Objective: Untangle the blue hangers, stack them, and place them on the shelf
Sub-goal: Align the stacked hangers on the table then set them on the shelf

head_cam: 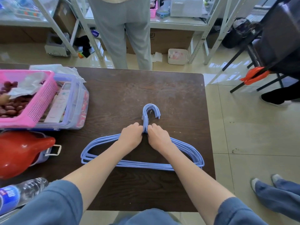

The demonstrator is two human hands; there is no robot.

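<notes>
Both the left hand [131,135] and right hand [158,136] pinch the necks of the stacked blue hangers [186,150] lying on the table [129,88].

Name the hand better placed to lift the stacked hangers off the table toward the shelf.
Neither clearly: the left hand and right hand both grip the blue hangers at the neck, side by side. The shelves stand straight ahead, so either would probably serve.

A dark wooden table [162,88] is set on a floor of pale glossy tiles [243,127], in which daylight is reflected. White metal shelving racks [209,30] are ranged along the far side — cardboard boxes [170,39] stowed beneath. A black-framed chair [253,51] is seen far right.
</notes>
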